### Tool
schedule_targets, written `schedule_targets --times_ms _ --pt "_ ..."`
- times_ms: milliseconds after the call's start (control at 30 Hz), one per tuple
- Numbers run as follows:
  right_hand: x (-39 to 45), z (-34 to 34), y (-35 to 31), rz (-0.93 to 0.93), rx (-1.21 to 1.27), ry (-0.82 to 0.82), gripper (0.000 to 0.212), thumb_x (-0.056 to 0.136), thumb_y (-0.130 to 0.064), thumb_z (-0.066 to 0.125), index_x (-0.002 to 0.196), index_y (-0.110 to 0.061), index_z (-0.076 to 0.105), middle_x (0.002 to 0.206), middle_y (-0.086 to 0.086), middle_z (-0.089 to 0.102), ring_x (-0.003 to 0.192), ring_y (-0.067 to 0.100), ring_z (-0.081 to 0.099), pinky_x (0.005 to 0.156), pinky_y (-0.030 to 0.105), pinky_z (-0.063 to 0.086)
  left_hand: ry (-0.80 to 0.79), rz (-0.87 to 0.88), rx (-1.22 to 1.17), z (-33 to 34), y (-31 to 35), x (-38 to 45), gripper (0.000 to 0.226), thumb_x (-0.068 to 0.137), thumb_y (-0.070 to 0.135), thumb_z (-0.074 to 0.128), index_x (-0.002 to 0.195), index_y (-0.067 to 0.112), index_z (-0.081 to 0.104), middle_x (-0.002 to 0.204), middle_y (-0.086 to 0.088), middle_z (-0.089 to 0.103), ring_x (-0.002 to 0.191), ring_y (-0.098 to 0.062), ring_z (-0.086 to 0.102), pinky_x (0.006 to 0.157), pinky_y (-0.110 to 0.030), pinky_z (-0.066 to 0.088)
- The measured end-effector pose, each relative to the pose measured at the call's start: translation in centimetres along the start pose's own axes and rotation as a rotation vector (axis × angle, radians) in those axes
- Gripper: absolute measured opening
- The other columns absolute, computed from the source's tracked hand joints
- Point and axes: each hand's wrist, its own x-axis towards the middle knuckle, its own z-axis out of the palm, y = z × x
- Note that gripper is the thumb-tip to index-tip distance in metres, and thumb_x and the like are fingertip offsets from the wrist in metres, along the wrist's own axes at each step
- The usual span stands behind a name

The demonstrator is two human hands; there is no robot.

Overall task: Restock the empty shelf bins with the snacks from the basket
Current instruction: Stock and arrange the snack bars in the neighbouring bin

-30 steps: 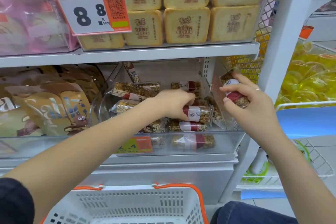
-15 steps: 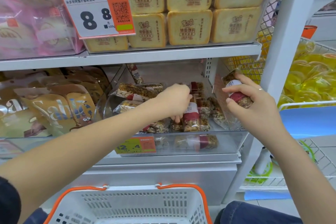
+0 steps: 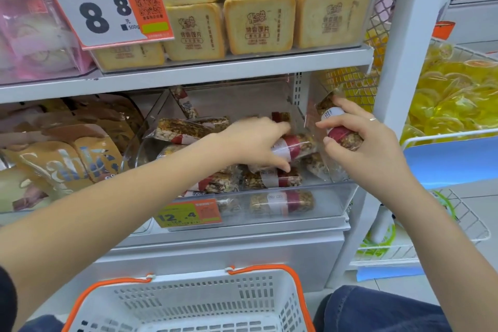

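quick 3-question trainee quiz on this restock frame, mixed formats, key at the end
1. True or false: the right hand holds a clear-wrapped granola bar with a red and white label at the right wall of the clear plastic shelf bin.
2. The left hand grips: A) a granola bar inside the bin B) the orange price tag C) the basket handle.
3. Fill in: the white plastic basket with orange trim sits ___ the bin.

Key: 1 true; 2 A; 3 below.

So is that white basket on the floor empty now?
Cannot tell fully: the visible part of the basket shows bare mesh, no snacks, but its near end is out of frame.
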Motion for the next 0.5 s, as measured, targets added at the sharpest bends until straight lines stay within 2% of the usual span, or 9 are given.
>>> schedule_targets --times_ms 100,200,267,300,333,367,433,500 --pt "0.1 0.1 -0.1 -0.010 -0.013 -0.007 0.031 0.080 -0.008 0.064 0.095 -0.035 0.067 0.144 -0.009 0.044 0.116 -0.017 0.032 0.087 -0.010 0.017 -0.180 0.006 0.061 1.7 0.6 0.3 0.062 0.073 0.060 0.068 0.111 0.014 0.053 0.093 0.000 0.061 0.076 -0.018 0.055 0.055 -0.030 0.044" --pt "0.0 0.1 -0.3 0.003 0.011 0.003 0.035 0.081 -0.009 0.065 0.106 -0.034 0.065 0.145 -0.010 0.041 0.119 -0.016 0.030 0.091 -0.007 0.018 -0.168 -0.043 -0.035 2.0 0.5 0.4 0.061 0.070 0.059 0.072 0.110 0.016 0.054 0.100 0.001 0.060 0.086 -0.018 0.054 0.057 -0.029 0.042" --pt "-0.1 -0.3 -0.2 0.004 0.061 0.016 0.051 0.081 -0.010 0.067 0.124 -0.035 0.055 0.147 -0.011 0.037 0.129 -0.010 0.029 0.105 0.010 0.026 -0.151 -0.080 0.012 1.7 0.6 0.3 0.057 0.068 0.061 0.072 0.102 0.019 0.053 0.097 0.002 0.053 0.089 -0.019 0.051 0.056 -0.028 0.036" --pt "-0.2 -0.5 -0.2 0.008 0.111 0.021 0.061 0.081 -0.011 0.069 0.132 -0.036 0.047 0.144 -0.014 0.038 0.131 -0.007 0.031 0.107 0.018 0.032 -0.131 -0.098 0.025 1.6 0.5 0.1 0.058 0.068 0.062 0.071 0.103 0.019 0.053 0.097 0.003 0.052 0.091 -0.019 0.052 0.057 -0.028 0.038" --pt "-0.3 -0.6 -0.4 0.018 0.176 0.027 0.068 0.080 -0.011 0.071 0.136 -0.036 0.041 0.138 -0.019 0.040 0.129 -0.009 0.034 0.103 0.019 0.038 -0.087 -0.124 -0.022 1.4 0.4 -0.3 0.061 0.068 0.062 0.071 0.108 0.020 0.054 0.101 0.003 0.053 0.094 -0.019 0.053 0.061 -0.030 0.042" --pt "-0.6 -0.7 -0.6 0.034 0.245 0.032 0.072 0.079 -0.012 0.073 0.137 -0.036 0.037 0.130 -0.021 0.042 0.122 -0.013 0.038 0.097 0.013 0.041 -0.004 -0.161 -0.150 0.9 0.5 -1.0 0.064 0.070 0.062 0.069 0.116 0.020 0.054 0.105 0.003 0.056 0.097 -0.017 0.054 0.068 -0.031 0.047" --pt "-1.2 -0.2 -1.2 0.058 0.349 0.039 0.076 0.078 -0.016 0.077 0.137 -0.036 0.034 0.120 -0.016 0.044 0.109 -0.016 0.044 0.082 0.007 0.044 0.158 -0.274 -0.670 -0.4 1.5 -2.7 0.057 0.079 0.056 0.064 0.122 0.019 0.056 0.109 0.003 0.061 0.098 -0.011 0.059 0.081 -0.028 0.052" --pt "-1.6 0.8 -2.4 0.090 0.452 0.020 0.075 0.077 -0.024 0.076 0.137 -0.033 0.030 0.117 -0.009 0.045 0.099 -0.017 0.050 0.076 0.007 0.046 0.108 -0.336 -1.253 -1.4 3.3 -4.0 0.041 0.089 0.046 0.056 0.118 0.017 0.059 0.109 -0.001 0.066 0.096 -0.011 0.065 0.085 -0.028 0.055"
